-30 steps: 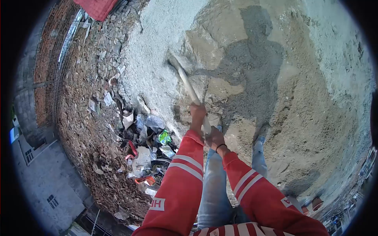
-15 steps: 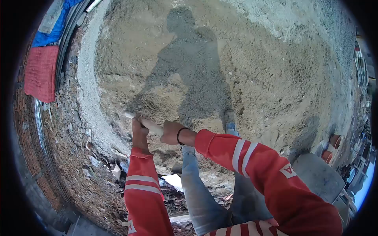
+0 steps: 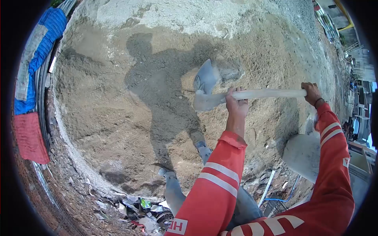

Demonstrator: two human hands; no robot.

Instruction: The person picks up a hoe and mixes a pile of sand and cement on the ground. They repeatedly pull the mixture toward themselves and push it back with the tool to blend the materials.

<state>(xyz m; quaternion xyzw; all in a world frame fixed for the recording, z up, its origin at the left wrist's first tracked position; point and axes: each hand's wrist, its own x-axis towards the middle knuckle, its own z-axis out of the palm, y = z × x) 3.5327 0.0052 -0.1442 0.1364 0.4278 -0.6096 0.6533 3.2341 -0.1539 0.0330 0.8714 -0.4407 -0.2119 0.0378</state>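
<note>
A hoe is held up crosswise above the soil, its grey metal blade (image 3: 207, 77) at the left end of a pale handle (image 3: 271, 93). My left hand (image 3: 237, 105) is closed around the handle close to the blade's socket. At the far end of the handle, my right hand (image 3: 312, 93) grips it, a dark band on the wrist. Beneath lies a broad bed of brown sandy soil (image 3: 102, 129), with my shadow across it. My feet stand on this soil, legs apart.
Pale gravelly material (image 3: 185, 15) lies along the top. On the left are a blue tarp (image 3: 51, 29), a red cloth (image 3: 29, 137) and long pipes. Rubble and litter (image 3: 149, 224) lie near my feet. A rounded grey slab or container (image 3: 303, 155) stands at right.
The hoe has swung up from the lower left to the right, and its blade now shows. My hands have moved farther apart along the handle. My view has shifted too.
</note>
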